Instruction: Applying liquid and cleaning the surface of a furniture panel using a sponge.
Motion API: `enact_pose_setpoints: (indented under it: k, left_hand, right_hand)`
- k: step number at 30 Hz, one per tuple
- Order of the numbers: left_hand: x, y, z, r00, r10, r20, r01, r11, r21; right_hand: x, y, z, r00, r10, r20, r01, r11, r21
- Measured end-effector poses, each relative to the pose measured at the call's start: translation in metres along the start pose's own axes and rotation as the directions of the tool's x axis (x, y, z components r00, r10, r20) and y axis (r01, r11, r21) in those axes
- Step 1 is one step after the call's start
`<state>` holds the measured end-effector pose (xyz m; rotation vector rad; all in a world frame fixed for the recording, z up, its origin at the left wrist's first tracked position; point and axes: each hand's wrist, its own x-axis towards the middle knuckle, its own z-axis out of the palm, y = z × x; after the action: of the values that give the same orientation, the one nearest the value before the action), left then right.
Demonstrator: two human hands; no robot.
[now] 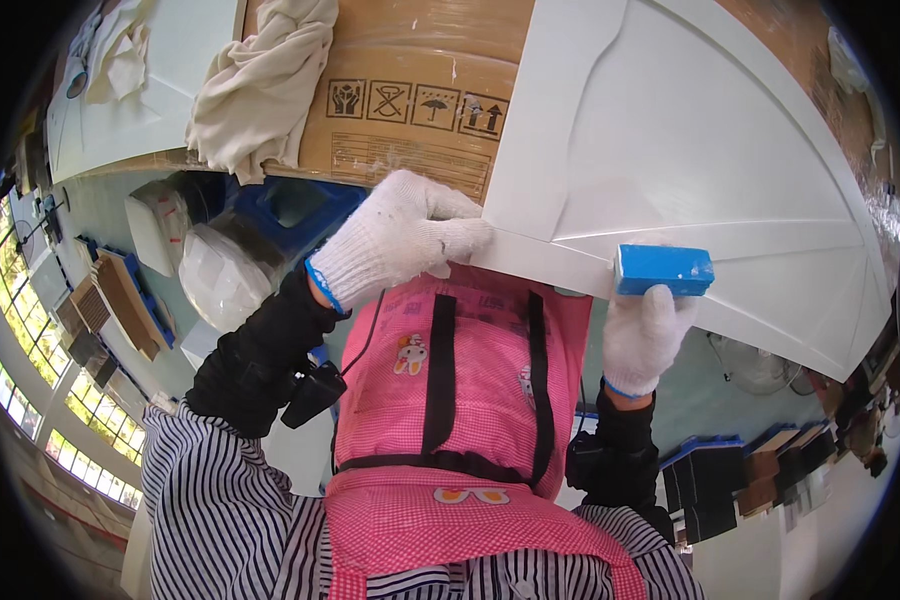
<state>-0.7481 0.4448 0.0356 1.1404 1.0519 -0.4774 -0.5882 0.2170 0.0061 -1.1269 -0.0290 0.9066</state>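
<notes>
A white panel (pixel 690 130) with recessed, framed sections lies over a cardboard box on the work surface. My left hand (pixel 400 238), in a white knit glove with a blue cuff, pinches the panel's near left corner. Its thumb and fingertips close at the edge, partly hidden behind one another. On the near right edge my right hand (pixel 648 338), gloved the same way, grips a blue rectangular block (pixel 663 270) against the panel. The block's underside is hidden, and its top carries pale smudges.
Beyond my left hand, a crumpled beige cloth (pixel 265 90) lies on the cardboard box (pixel 410 60). Farther left is another white panel (pixel 160 90) with a cloth on it. Below stand a blue plastic container (pixel 300 205) and a plastic-wrapped bundle (pixel 222 272). Stacked boards (pixel 705 480) sit at the lower right.
</notes>
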Motion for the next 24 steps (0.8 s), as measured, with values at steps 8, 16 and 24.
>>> enact_pose_setpoints:
  k: [8, 16, 24]
  left_hand:
    - [0.003, 0.0, 0.021, 0.979, 0.041, -0.198, 0.02, 0.954, 0.3]
    - [0.003, -0.009, 0.047, 0.899, 0.179, -0.399, 0.005, 0.908, 0.419]
    - [0.007, -0.03, 0.032, 0.935, 0.235, -0.266, -0.206, 0.97, 0.131]
  right_hand:
    - [0.001, 0.005, 0.003, 0.999, -0.045, 0.006, 0.045, 0.999, -0.007]
    - [0.0, 0.01, -0.005, 0.996, -0.076, -0.042, 0.074, 0.996, -0.049]
    - [0.003, 0.004, 0.001, 0.999, -0.033, 0.003, 0.033, 0.998, -0.058]
